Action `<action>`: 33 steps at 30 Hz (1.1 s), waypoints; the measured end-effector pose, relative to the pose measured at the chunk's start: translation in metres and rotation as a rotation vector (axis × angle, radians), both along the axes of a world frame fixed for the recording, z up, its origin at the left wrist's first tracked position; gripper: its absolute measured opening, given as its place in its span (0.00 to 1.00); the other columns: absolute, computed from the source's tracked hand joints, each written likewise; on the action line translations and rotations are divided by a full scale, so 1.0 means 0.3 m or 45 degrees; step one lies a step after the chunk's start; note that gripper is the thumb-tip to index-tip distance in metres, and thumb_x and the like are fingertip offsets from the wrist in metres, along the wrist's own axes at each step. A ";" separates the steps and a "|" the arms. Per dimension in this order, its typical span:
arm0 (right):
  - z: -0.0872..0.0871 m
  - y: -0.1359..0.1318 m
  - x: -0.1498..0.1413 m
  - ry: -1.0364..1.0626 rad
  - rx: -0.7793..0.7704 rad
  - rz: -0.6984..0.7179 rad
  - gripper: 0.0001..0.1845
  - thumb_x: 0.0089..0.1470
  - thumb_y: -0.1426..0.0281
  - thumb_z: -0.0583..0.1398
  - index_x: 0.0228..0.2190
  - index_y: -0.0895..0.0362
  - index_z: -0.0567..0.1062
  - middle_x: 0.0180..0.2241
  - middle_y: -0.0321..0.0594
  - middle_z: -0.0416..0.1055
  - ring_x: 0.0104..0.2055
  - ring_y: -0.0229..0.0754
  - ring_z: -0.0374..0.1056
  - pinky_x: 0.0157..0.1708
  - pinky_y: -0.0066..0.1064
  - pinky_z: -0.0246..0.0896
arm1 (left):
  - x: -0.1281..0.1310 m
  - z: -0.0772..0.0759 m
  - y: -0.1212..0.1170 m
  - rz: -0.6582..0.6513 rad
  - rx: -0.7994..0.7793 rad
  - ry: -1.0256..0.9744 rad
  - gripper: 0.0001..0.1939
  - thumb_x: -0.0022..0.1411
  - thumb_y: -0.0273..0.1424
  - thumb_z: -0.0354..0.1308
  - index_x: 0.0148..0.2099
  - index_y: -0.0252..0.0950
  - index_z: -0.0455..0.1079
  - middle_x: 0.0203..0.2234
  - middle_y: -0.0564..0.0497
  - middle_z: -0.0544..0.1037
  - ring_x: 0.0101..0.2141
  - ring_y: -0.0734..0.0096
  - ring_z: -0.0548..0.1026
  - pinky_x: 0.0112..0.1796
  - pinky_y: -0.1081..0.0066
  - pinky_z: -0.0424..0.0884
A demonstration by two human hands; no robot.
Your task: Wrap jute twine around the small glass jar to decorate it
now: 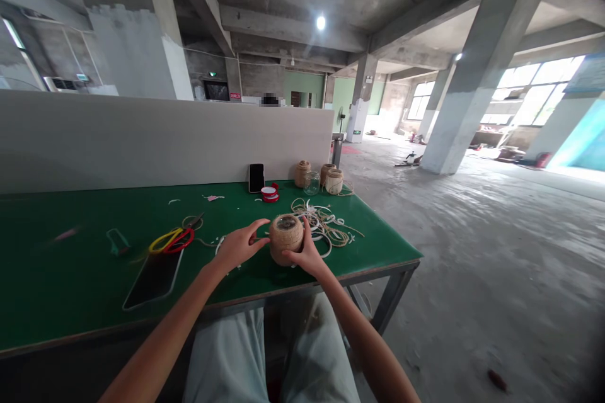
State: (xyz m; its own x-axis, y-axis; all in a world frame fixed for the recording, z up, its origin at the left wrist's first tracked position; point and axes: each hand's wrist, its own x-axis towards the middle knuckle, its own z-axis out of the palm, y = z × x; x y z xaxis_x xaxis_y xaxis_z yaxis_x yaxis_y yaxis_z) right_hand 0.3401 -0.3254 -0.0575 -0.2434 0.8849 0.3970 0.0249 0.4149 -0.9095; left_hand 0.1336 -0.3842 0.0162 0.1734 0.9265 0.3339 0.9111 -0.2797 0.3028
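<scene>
A glass jar wrapped in twine (286,244) is near the table's front edge, its round glass mouth facing up. My right hand (308,253) grips it from the right, fingers behind and thumb across the front. On the other side, my left hand (242,244) has thumb and index finger apart, their tips close to the jar's wall; whether they touch it is hard to tell. A tangle of twine and white strips (326,227) lies just behind the jar to the right.
On the green table (378,239), scissors with yellow and red handles (172,240) lie over a dark tablet (155,277). Farther back are a phone (256,177), red tape rolls (270,193), a bare glass jar (312,183) and several wrapped jars (334,181). A white partition (165,138) stands behind.
</scene>
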 end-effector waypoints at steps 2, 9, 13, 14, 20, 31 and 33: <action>0.011 0.013 0.006 0.046 -0.014 0.133 0.61 0.32 0.68 0.69 0.63 0.53 0.42 0.57 0.48 0.60 0.59 0.53 0.57 0.57 0.48 0.49 | -0.008 -0.007 0.006 -0.006 -0.020 -0.007 0.28 0.62 0.48 0.46 0.60 0.43 0.57 0.22 0.56 0.66 0.23 0.71 0.67 0.25 0.75 0.56; 0.048 0.027 0.021 0.214 -0.059 0.425 0.59 0.34 0.70 0.69 0.62 0.53 0.43 0.57 0.47 0.62 0.59 0.49 0.60 0.58 0.45 0.51 | -0.004 -0.019 0.018 -0.056 -0.018 -0.034 0.29 0.62 0.48 0.45 0.62 0.42 0.56 0.20 0.56 0.65 0.23 0.71 0.67 0.24 0.76 0.55; 0.039 0.036 0.026 0.195 -0.088 0.429 0.61 0.35 0.66 0.68 0.62 0.53 0.40 0.56 0.48 0.62 0.57 0.49 0.61 0.58 0.47 0.50 | -0.002 -0.013 0.021 -0.090 -0.046 -0.041 0.31 0.63 0.48 0.43 0.64 0.41 0.53 0.19 0.56 0.66 0.22 0.70 0.66 0.24 0.76 0.55; 0.035 0.037 0.028 0.186 -0.081 0.416 0.61 0.35 0.65 0.68 0.62 0.52 0.39 0.57 0.48 0.60 0.58 0.49 0.60 0.58 0.47 0.49 | -0.001 -0.011 0.021 -0.092 -0.052 -0.040 0.31 0.64 0.48 0.43 0.65 0.41 0.52 0.18 0.56 0.65 0.21 0.70 0.66 0.24 0.76 0.54; 0.003 -0.019 0.027 0.041 0.032 0.113 0.65 0.35 0.61 0.69 0.62 0.52 0.34 0.64 0.52 0.43 0.66 0.51 0.44 0.61 0.48 0.41 | 0.005 0.000 0.019 -0.072 -0.051 -0.050 0.29 0.63 0.46 0.44 0.63 0.42 0.56 0.17 0.56 0.65 0.21 0.70 0.66 0.23 0.75 0.55; 0.033 -0.099 -0.080 -0.106 0.123 -0.321 0.58 0.38 0.65 0.67 0.61 0.53 0.39 0.56 0.50 0.59 0.59 0.57 0.57 0.58 0.50 0.48 | 0.015 -0.001 0.008 -0.047 -0.053 -0.052 0.28 0.64 0.46 0.43 0.64 0.43 0.56 0.17 0.56 0.64 0.21 0.70 0.66 0.25 0.75 0.57; 0.031 -0.077 -0.062 -0.016 0.120 -0.176 0.57 0.38 0.67 0.67 0.61 0.53 0.39 0.55 0.49 0.60 0.57 0.54 0.60 0.57 0.46 0.52 | 0.014 0.006 0.000 -0.047 -0.041 -0.015 0.29 0.63 0.47 0.44 0.63 0.44 0.56 0.18 0.56 0.65 0.22 0.69 0.67 0.25 0.75 0.57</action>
